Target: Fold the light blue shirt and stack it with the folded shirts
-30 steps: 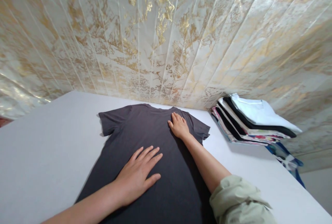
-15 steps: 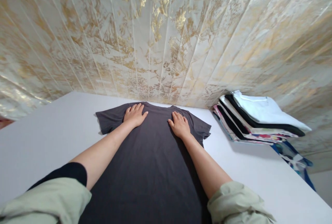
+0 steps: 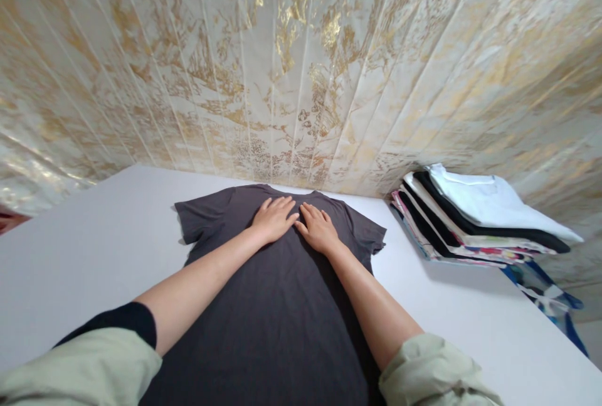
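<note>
A dark grey T-shirt (image 3: 277, 305) lies spread flat on the white table (image 3: 84, 249), its collar toward the wall. My left hand (image 3: 274, 219) rests flat on the upper chest of the shirt, fingers stretched out and open. My right hand (image 3: 318, 228) lies flat beside it, just to the right, fingers also open. The two hands almost touch just below the collar. Both sleeves of the shirt stick out to the sides. Nothing is held in either hand.
A stack of folded clothes (image 3: 475, 218), white on top with black and coloured layers below, sits at the right against the wall. A blue patterned cloth (image 3: 545, 290) hangs off the table's right edge. A gold-and-white patterned wall (image 3: 301, 67) closes the far side.
My left hand has gone from the shirt's middle up to the left shoulder, then slid right to meet my right hand below the collar. My right hand shifted slightly left.
</note>
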A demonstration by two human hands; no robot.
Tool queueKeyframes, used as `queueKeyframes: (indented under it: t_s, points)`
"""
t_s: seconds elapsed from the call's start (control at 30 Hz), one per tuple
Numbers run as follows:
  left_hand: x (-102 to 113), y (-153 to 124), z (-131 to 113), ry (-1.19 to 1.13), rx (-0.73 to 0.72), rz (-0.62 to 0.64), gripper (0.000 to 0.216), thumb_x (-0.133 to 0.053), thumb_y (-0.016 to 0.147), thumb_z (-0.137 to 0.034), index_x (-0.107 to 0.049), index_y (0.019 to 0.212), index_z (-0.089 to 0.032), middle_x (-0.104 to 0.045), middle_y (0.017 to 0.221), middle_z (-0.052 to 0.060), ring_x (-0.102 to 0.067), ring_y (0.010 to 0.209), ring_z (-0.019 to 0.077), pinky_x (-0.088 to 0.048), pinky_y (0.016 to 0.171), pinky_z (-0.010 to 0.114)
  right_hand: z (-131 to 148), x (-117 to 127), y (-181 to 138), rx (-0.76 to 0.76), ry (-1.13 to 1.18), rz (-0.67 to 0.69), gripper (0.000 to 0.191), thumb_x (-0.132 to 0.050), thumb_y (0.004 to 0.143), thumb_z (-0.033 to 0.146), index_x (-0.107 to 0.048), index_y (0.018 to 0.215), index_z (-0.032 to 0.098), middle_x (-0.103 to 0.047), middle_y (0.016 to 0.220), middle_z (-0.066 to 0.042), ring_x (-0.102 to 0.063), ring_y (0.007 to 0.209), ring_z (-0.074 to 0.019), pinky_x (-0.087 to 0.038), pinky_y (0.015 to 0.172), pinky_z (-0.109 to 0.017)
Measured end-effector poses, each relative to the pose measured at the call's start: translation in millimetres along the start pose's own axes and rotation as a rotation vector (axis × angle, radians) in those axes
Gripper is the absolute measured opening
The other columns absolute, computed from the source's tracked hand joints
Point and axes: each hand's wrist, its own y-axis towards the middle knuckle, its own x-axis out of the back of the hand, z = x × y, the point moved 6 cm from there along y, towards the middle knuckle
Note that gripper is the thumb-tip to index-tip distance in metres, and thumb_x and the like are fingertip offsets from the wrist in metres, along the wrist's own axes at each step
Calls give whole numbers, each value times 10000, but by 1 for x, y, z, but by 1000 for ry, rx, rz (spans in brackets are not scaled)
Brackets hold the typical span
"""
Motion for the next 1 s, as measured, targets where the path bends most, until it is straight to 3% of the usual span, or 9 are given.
queueKeyframes:
  t_s: [0.1, 0.27, 0.5, 0.67, 0.87, 1.0]
  points:
    - [-11, -2, -10, -21, -2, 56, 581, -223, 964, -503, -363, 1460, -232, -312, 1554, 37, -256, 1432, 233, -171, 1154, 484, -13, 1, -1, -94, -19, 9, 585, -288, 977, 480, -321, 1483, 186, -283, 1558, -77, -232, 1430, -183, -159, 1158, -417]
    - [-7, -2, 7, 20, 116, 52, 621, -205, 955, -551, -352, 1469, -236, -283, 1566, 21, -226, 1442, 235, -164, 1156, 494, -50, 9, -10, -301, -47, -48, 584, -313, 973, 440, -341, 1469, 133, -302, 1547, -99, -255, 1419, -216, -162, 1153, -436]
    - [-5, -3, 10, 29, 123, 26, 614, -212, 950, -572, -365, 1463, -269, -286, 1567, 24, -222, 1441, 257, -165, 1146, 504, -46, 6, 9, -239, -32, -61, 581, -345, 960, 445, -351, 1461, 151, -305, 1546, -101, -239, 1421, -216, -153, 1152, -448]
    - [-6, -3, 11, 28, 121, 10, 607, -218, 949, -577, -375, 1456, -283, -295, 1563, 27, -228, 1438, 253, -164, 1143, 501, -61, 6, 35, -312, 3, -21, 548, -342, 968, 441, -363, 1452, 186, -298, 1551, -87, -250, 1415, -226, -165, 1142, -499]
    - [-9, -1, 12, 13, 118, 7, 609, -231, 948, -571, -382, 1454, -269, -300, 1561, 32, -239, 1434, 255, -157, 1143, 503, -110, 27, 35, -358, -30, -213, 403, -365, 951, 244, -539, 1314, 228, -553, 1335, -104, -489, 1229, -232, -374, 1006, -373]
    - [-10, 0, 13, 15, 122, -2, 613, -238, 946, -567, -379, 1457, -261, -292, 1564, 38, -229, 1437, 262, -146, 1146, 503, -139, 35, 32, -339, -51, -168, 356, -464, 907, 216, -609, 1232, 244, -628, 1165, -96, -568, 1087, -231, -423, 902, -322]
